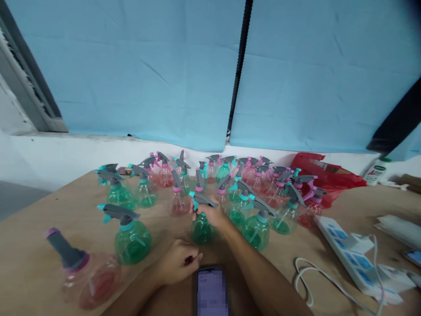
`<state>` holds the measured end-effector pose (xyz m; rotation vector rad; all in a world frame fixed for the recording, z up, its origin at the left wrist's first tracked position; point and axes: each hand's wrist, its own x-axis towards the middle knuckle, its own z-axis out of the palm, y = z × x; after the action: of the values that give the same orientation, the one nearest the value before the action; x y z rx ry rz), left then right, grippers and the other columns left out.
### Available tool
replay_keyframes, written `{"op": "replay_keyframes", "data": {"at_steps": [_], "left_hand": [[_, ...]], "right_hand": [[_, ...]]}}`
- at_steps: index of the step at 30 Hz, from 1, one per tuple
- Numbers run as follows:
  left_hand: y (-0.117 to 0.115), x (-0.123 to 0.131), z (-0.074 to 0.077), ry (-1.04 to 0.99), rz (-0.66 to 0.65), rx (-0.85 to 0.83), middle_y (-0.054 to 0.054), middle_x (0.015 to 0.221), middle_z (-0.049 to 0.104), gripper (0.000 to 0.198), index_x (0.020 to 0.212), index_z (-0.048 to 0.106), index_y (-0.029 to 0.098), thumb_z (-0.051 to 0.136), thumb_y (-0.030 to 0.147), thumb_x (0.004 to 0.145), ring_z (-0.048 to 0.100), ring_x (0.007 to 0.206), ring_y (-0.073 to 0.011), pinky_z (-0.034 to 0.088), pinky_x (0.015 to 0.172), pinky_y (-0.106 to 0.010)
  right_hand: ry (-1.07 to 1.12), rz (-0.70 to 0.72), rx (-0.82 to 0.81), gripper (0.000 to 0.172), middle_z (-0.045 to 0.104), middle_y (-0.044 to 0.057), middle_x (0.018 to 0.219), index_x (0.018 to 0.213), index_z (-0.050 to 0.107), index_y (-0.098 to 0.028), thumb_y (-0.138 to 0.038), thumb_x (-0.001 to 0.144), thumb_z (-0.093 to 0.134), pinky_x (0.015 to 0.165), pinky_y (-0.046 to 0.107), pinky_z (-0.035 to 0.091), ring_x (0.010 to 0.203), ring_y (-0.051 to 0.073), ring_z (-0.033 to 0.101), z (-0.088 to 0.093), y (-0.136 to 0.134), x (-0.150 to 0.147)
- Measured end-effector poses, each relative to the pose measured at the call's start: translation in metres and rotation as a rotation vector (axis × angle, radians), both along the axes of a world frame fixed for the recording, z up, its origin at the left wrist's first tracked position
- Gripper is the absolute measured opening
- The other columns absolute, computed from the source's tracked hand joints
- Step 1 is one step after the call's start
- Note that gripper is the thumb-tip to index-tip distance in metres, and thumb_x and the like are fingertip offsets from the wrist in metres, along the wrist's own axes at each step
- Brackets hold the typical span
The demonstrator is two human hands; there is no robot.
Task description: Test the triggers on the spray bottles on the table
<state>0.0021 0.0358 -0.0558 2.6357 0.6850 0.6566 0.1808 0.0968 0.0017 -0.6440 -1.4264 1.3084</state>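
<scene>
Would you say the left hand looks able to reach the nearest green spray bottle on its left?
Probably yes: the left hand is loosely curled, seems to hold nothing, and no other bottle stands in the gap between it and that green spray bottle.

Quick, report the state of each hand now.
Left hand: loosely closed, nothing seen in it.
Right hand: closed, holding a green spray bottle near its top.

Right hand (213,214) grips a green spray bottle (202,232) — left hand (177,262), loosely curled, near a phone (212,290).
</scene>
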Motion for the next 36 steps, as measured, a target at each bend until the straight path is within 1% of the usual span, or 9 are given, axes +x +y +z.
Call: {"op": "replay_keyframes", "data": {"at_steps": [3,7,10,14,17,23,26,33,36], "left_hand": [[-0.0005,-0.0004,0.0000,-0.007,0.000,-0.003,0.007,0.054,0.029,0.042,0.061,0.034,0.018,0.050,0.022,0.100,0.033,0.050,-0.0093,0.022,0.054,-0.027],[-0.0016,0.0008,0.0031,-0.013,-0.012,-0.014,0.007,0.054,0.028,0.042,0.061,0.033,0.018,0.050,0.021,0.099,0.032,0.050,-0.0091,0.022,0.054,-0.027],[-0.0022,0.0026,0.0059,-0.019,-0.024,-0.021,0.007,0.054,0.027,0.041,0.062,0.032,0.019,0.049,0.020,0.099,0.030,0.050,-0.0092,0.021,0.054,-0.027],[-0.0016,0.0034,0.0067,-0.022,-0.032,-0.015,0.007,0.055,0.026,0.041,0.062,0.032,0.018,0.048,0.020,0.100,0.030,0.051,-0.0090,0.021,0.055,-0.027],[-0.0008,0.0028,0.0054,-0.010,-0.031,-0.021,0.008,0.054,0.026,0.041,0.062,0.032,0.018,0.048,0.020,0.100,0.030,0.050,-0.0088,0.021,0.054,-0.027],[-0.0009,0.0030,0.0043,-0.011,-0.025,-0.034,0.007,0.054,0.027,0.042,0.062,0.032,0.019,0.048,0.021,0.100,0.030,0.050,-0.0091,0.022,0.054,-0.028],[-0.0013,0.0035,0.0046,-0.018,-0.025,-0.036,0.007,0.054,0.028,0.041,0.062,0.032,0.019,0.047,0.022,0.100,0.029,0.050,-0.0093,0.022,0.054,-0.028],[-0.0011,0.0023,0.0021,-0.022,-0.007,-0.024,0.008,0.053,0.027,0.042,0.061,0.034,0.018,0.049,0.021,0.100,0.029,0.050,-0.0090,0.021,0.054,-0.027],[-0.0011,0.0021,0.0028,-0.027,-0.019,-0.036,0.008,0.053,0.028,0.042,0.061,0.035,0.019,0.050,0.021,0.100,0.030,0.049,-0.0089,0.021,0.054,-0.027]], "right_hand": [[-0.010,-0.031,0.022,0.016,0.068,-0.001,0.065,0.066,0.067,-0.022,-0.025,0.061,0.053,0.056,0.027,0.049,0.048,0.014,0.056,-0.0007,0.0007,0.0006],[-0.062,-0.044,0.098,0.025,0.067,-0.003,0.062,0.073,0.073,-0.024,-0.025,0.064,0.050,0.066,0.030,0.052,0.052,0.015,0.059,0.0013,-0.0004,0.0032],[-0.094,-0.044,0.094,0.026,0.067,-0.003,0.060,0.077,0.074,-0.025,-0.027,0.065,0.051,0.068,0.031,0.053,0.055,0.017,0.061,0.0027,-0.0013,0.0040],[-0.042,-0.066,0.027,0.017,0.070,-0.001,0.067,0.069,0.069,-0.023,-0.027,0.063,0.054,0.062,0.030,0.052,0.053,0.016,0.060,0.0013,-0.0012,0.0018],[0.012,-0.071,-0.024,0.014,0.068,-0.001,0.065,0.067,0.067,-0.022,-0.026,0.060,0.055,0.055,0.028,0.051,0.049,0.015,0.059,0.0000,-0.0011,0.0002],[-0.030,-0.076,0.048,0.024,0.074,-0.001,0.074,0.076,0.072,-0.023,-0.026,0.062,0.053,0.064,0.030,0.052,0.052,0.014,0.058,0.0034,-0.0029,0.0031],[-0.057,-0.077,0.074,0.027,0.075,-0.001,0.077,0.079,0.074,-0.024,-0.026,0.064,0.053,0.068,0.031,0.053,0.056,0.015,0.062,0.0032,-0.0028,0.0041],[0.007,-0.096,-0.025,0.014,0.069,0.000,0.065,0.066,0.067,-0.022,-0.029,0.061,0.057,0.055,0.028,0.049,0.050,0.015,0.058,0.0001,0.0006,-0.0009],[-0.017,-0.097,0.004,0.013,0.071,0.000,0.073,0.072,0.067,-0.022,-0.030,0.066,0.059,0.059,0.029,0.051,0.051,0.015,0.059,0.0010,-0.0011,-0.0006]]}}
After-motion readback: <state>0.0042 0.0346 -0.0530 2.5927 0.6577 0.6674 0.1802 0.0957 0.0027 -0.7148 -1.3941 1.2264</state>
